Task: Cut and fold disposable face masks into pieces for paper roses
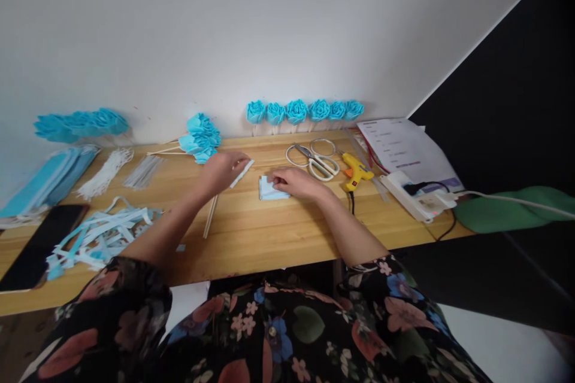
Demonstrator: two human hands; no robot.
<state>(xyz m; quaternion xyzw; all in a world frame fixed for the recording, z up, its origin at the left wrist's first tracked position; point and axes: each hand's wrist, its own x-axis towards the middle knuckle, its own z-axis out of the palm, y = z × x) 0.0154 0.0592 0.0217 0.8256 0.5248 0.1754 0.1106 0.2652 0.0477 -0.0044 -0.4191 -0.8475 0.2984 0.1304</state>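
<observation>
My left hand (223,170) is over the middle of the table, its fingers pinched at a narrow white strip (242,173). Whether the strip is lifted or lies on the wood, I cannot tell. My right hand (296,183) rests at a small stack of light blue fabric pieces (272,192), with thumb and fingertips closed on its upper edge. Two thin wooden sticks (210,216) lie below my left hand. Just beyond it, blue fabric flowers (200,136) on sticks lie on the tabletop. Scissors (317,163) with white handles lie behind my right hand.
A yellow glue gun (357,172) and a power strip (411,197) with cables sit right. Several blue flowers (296,112) lean against the wall. On the left are blue masks (54,179), white cords (108,173), clear strips (144,172), fabric scraps (103,236) and a phone (40,248).
</observation>
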